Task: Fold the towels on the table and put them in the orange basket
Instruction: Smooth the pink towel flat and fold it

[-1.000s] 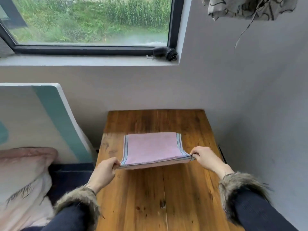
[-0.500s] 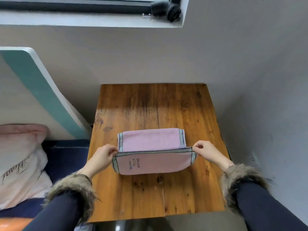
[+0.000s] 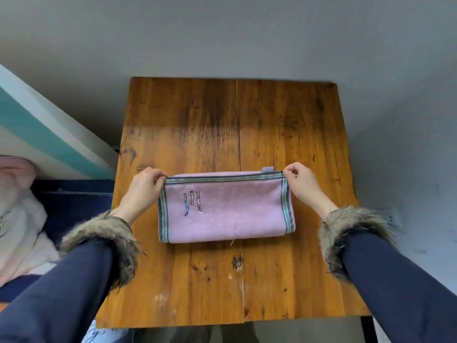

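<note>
A pink towel point(image 3: 226, 209) with striped borders and a small embroidered motif lies folded in a long rectangle on the wooden table point(image 3: 232, 125). My left hand point(image 3: 143, 186) pinches its far left corner. My right hand point(image 3: 303, 185) pinches its far right corner. Both corners sit at the towel's far edge, flat on the layer beneath. A small grey label sticks out near the right corner. The orange basket shows only as a sliver point(image 3: 3, 306) at the left edge, low down.
The table stands against a grey wall. To its left lean a white and teal board point(image 3: 49, 134) and a pale pink cushion point(image 3: 17, 214) on a dark blue seat. The table's near edge lies just below my forearms.
Both hands carried the towel's near edge up and over to the far edge, folding it in half. The view tilted down, so the window dropped out of sight.
</note>
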Demonstrator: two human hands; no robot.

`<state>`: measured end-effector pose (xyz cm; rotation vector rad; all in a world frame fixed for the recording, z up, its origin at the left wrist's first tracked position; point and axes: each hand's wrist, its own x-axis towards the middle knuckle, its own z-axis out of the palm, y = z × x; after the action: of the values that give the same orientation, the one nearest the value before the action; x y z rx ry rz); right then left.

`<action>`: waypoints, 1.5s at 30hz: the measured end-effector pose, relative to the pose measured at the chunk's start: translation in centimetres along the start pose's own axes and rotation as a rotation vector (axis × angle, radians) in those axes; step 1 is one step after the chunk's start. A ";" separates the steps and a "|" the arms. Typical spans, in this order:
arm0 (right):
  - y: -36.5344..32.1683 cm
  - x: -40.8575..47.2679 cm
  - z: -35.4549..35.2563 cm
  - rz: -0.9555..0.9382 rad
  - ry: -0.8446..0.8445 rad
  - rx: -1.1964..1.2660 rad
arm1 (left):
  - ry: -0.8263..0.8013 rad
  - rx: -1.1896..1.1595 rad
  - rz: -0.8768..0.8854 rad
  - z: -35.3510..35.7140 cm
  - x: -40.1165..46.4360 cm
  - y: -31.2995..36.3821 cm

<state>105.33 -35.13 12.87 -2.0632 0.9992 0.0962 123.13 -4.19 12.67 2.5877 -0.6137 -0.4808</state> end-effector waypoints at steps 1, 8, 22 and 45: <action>0.1 0.4 0.3 0.003 0.016 0.007 | 0.013 -0.009 0.001 0.3 0.3 -0.2; 1.4 3.1 2.4 0.034 0.044 -0.048 | 0.020 -0.054 -0.019 2.9 2.5 -0.9; 4.8 -2.3 5.9 0.285 0.198 0.149 | -0.112 0.299 0.233 10.7 -6.5 1.7; 7.1 -5.6 4.9 0.297 0.085 0.314 | -0.257 0.386 0.272 11.8 -6.6 -1.1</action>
<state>98.00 -30.65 7.26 -1.6377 1.2814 0.0031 112.97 -3.98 3.64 2.7514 -1.2351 -0.6633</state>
